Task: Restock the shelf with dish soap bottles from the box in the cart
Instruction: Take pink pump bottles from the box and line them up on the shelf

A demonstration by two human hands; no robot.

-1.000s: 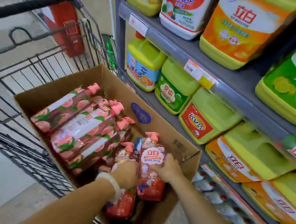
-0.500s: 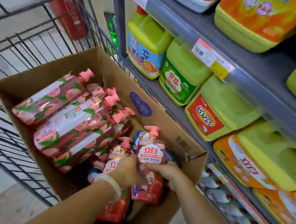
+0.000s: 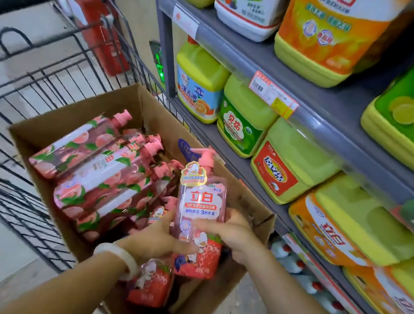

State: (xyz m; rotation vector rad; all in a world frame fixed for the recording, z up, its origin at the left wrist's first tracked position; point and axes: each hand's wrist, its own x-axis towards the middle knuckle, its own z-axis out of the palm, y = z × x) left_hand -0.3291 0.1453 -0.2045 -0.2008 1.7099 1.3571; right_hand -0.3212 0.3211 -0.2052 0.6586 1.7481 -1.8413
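Note:
A pink pump bottle of dish soap with a strawberry label stands upright, lifted partly out of the cardboard box. My left hand grips its lower left side and my right hand grips its right side. Below my left wrist another strawberry bottle stays in the box. Several peach-patterned pump bottles lie on their sides in the box's far half. The box sits in a black wire cart. The grey shelf runs along the right.
Large yellow, green and orange detergent jugs fill the shelf levels, with price tags on the rails. Small white bottles with red caps lie on the lowest level. A red extinguisher stands beyond the cart.
Both hands have raised the strawberry bottle higher out of the box. The view has tilted back up, showing more of the upper shelf.

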